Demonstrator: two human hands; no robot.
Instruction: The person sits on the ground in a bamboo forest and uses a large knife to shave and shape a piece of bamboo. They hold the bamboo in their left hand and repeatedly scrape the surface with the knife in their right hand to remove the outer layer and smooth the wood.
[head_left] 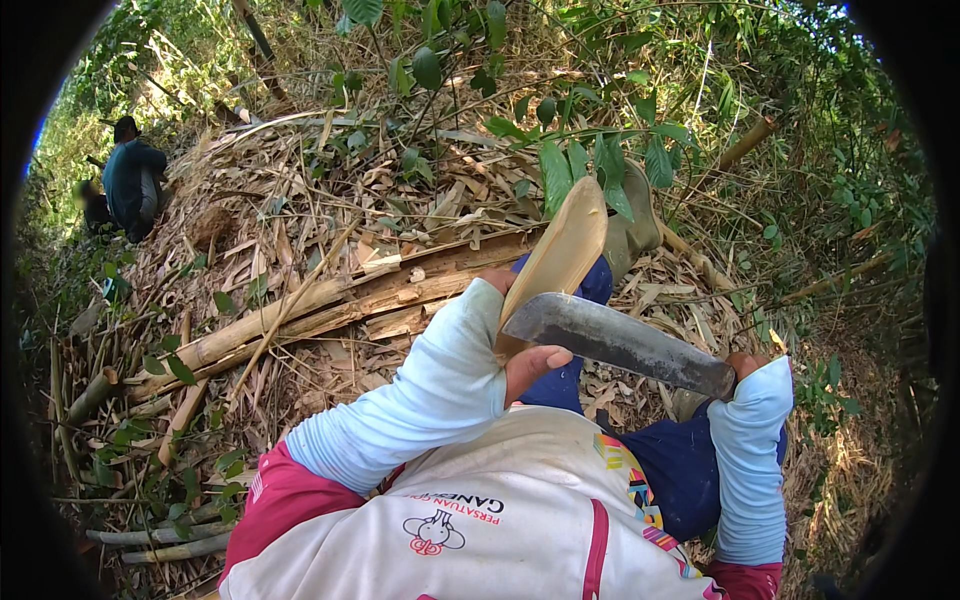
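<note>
My left hand (527,370) grips the lower end of a pale, smooth wooden piece (566,235), long and flat with a rounded tip, tilted up and away from me. My right hand (745,366) is closed around the handle end of a machete (625,345); the handle itself is hidden. The machete's broad dark blade points left, and its tip overlaps the lower part of the wooden piece in this view. I cannot tell whether the edge touches the wood. A small yellowish chip (777,341) shows beside my right hand.
Split bamboo lengths (290,318) lie on a ground strewn with wood chips (470,195). Leafy twigs (600,165) hang beyond the wooden piece, near a boot (640,225) on my foot. Two people (135,185) are at the far left. A cut stem (748,143) juts out at the right.
</note>
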